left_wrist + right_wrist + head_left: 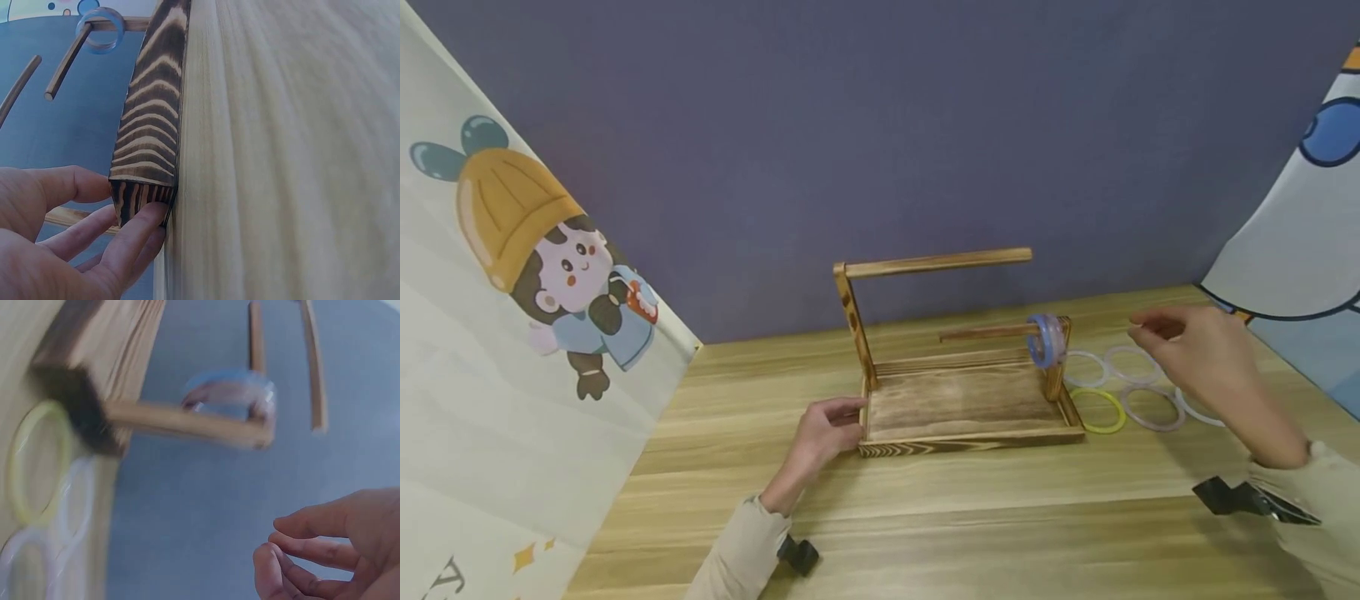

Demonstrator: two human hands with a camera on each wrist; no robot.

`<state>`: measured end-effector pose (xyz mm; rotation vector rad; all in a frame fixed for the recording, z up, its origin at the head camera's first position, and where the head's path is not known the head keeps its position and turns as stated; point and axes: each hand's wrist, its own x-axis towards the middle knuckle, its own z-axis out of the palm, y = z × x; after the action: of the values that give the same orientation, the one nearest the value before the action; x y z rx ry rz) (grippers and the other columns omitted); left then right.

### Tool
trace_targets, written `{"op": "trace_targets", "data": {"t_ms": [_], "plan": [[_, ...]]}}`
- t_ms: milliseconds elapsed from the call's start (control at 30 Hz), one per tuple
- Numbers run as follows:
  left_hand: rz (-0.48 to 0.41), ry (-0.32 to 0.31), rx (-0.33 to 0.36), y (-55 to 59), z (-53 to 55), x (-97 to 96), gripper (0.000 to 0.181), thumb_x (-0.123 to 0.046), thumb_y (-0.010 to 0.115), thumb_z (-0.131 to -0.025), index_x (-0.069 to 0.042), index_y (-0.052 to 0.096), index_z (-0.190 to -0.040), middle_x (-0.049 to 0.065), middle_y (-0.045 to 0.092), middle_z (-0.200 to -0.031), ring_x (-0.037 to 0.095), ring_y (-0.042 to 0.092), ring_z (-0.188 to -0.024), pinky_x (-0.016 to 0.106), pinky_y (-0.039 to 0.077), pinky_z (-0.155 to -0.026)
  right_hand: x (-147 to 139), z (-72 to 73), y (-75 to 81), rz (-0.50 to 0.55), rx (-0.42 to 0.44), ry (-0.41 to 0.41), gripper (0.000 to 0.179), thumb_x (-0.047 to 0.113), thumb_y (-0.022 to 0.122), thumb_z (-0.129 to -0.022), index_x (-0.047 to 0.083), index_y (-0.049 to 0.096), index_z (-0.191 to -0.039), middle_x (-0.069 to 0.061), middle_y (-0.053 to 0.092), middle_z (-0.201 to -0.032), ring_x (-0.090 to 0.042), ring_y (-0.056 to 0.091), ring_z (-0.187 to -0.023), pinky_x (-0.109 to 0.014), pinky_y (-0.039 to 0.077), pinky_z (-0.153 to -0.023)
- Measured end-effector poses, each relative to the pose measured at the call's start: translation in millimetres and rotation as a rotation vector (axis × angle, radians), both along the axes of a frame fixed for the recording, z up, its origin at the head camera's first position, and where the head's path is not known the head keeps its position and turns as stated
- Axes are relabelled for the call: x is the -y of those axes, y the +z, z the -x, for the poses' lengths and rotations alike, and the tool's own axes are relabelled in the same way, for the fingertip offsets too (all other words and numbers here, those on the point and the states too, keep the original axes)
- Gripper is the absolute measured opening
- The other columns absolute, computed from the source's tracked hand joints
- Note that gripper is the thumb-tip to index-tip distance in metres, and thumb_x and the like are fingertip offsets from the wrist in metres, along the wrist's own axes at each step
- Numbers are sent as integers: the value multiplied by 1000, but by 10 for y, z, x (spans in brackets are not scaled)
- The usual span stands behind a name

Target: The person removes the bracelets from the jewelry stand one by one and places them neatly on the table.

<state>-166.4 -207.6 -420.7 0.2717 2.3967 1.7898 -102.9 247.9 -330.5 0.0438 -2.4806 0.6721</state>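
Note:
A wooden bracelet stand (962, 400) has a tray base, a tall left post with a bar, and a lower bar from its right post. Blue and pale bangles (1043, 342) hang on the lower bar, close to the right post. At the tray's left end, my left hand (823, 429) grips the corner between thumb and fingers, as the left wrist view shows. My right hand (1195, 350) hovers to the right of the stand, above loose bangles. Its fingers (319, 519) are loosely bent with nothing between them.
On the table right of the stand lie a yellow bangle (1099, 410), a pinkish bangle (1152, 407) and several pale ones. A dark blue wall (880, 150) rises behind the table (925, 517). Panels with cartoon prints stand at both sides.

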Motion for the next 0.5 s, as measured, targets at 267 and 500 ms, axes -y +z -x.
{"op": "trace_targets", "data": {"t_ms": [267, 500], "plan": [[-7, 0, 2, -11, -18, -11, 47, 7, 68, -75, 7, 66, -122, 26, 66, -119, 39, 64, -110, 34, 59, -83, 557, 27, 231, -25, -67, 79, 16, 9, 70, -89, -2, 75, -100, -16, 73, -81, -31, 67, -65, -29, 46, -49], [10, 0, -1, 1, -15, -4, 45, 5, 67, -78, 5, 66, -123, 25, 65, -123, 39, 63, -113, 37, 59, -83, 931, 145, 168, -160, -100, 76, 24, 12, 75, -87, -6, 71, -101, -17, 66, -78, -27, 60, -58, -40, 48, -44]]}}
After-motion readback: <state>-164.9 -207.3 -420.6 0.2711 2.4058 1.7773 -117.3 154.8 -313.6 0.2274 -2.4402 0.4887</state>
